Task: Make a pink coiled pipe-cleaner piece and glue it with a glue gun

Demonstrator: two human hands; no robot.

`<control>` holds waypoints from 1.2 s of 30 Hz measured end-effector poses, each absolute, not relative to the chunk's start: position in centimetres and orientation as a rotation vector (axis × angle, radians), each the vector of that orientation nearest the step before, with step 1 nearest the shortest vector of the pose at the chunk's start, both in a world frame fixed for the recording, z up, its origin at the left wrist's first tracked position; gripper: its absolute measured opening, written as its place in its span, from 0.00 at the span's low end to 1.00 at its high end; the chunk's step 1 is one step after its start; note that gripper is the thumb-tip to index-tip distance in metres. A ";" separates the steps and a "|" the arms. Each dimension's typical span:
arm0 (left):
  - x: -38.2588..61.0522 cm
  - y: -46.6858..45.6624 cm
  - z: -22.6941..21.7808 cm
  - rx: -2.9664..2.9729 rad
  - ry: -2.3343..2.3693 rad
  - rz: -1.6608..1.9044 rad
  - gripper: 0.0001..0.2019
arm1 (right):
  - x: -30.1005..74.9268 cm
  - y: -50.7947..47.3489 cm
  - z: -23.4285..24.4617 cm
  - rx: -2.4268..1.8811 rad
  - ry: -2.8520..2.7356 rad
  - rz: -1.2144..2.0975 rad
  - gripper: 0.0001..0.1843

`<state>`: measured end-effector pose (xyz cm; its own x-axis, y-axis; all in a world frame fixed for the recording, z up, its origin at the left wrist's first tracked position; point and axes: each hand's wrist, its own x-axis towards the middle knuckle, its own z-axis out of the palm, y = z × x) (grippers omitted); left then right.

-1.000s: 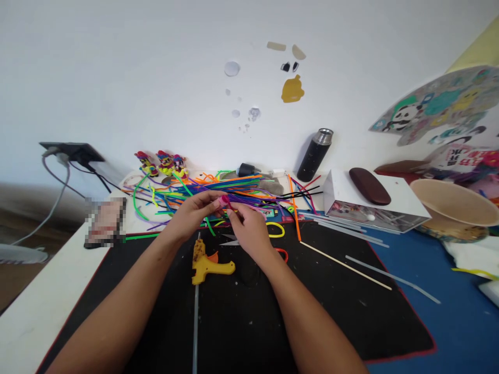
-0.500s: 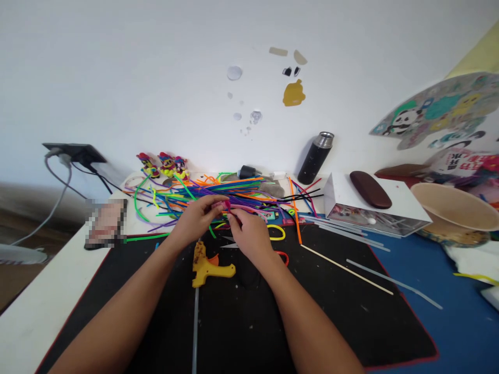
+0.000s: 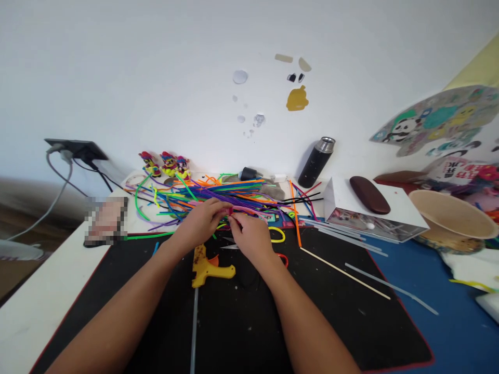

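My left hand (image 3: 202, 221) is closed, its thumb and fingers pinching a small magenta piece (image 3: 230, 211). My right hand (image 3: 251, 236) is closed as well, with its fingertips against the same piece from the right. Most of the piece is covered by my fingers, so its kind does not show. Below my hands a yellow glue gun (image 3: 200, 270) lies on the black mat (image 3: 249, 337), a clear glue stick (image 3: 194, 322) running out of its back. Scissors (image 3: 277, 235) with a yellow and a red handle lie partly under my right hand.
Behind my hands spreads a heap of coloured pipe cleaners (image 3: 218, 192). Three small figures (image 3: 169, 163) stand at the back left, and a black flask (image 3: 316, 163) at the back right. A white box (image 3: 405, 205) carries a brown case (image 3: 369, 195). A thin wooden stick (image 3: 345, 272) lies rightward.
The left hand has turned slightly over the magenta piece, and less of the piece shows. Both hands stay together at nearly the same spot. The view has shifted a little.
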<state>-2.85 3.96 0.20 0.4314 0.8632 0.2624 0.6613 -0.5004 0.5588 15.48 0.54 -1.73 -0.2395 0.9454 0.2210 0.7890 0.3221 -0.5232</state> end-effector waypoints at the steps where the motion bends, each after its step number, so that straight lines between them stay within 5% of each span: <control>1: -2.9 3.9 0.2 2.337 1.296 0.734 0.16 | 15.5 0.5 -1.7 -1.532 -2.107 0.404 0.16; 16: -2.8 3.7 0.4 2.441 1.250 0.563 0.20 | 15.8 0.5 -1.0 -1.606 -2.177 0.334 0.15; 36: -3.5 3.6 1.4 2.191 1.290 0.530 0.09 | 16.2 0.6 -1.4 -1.563 -2.108 0.311 0.19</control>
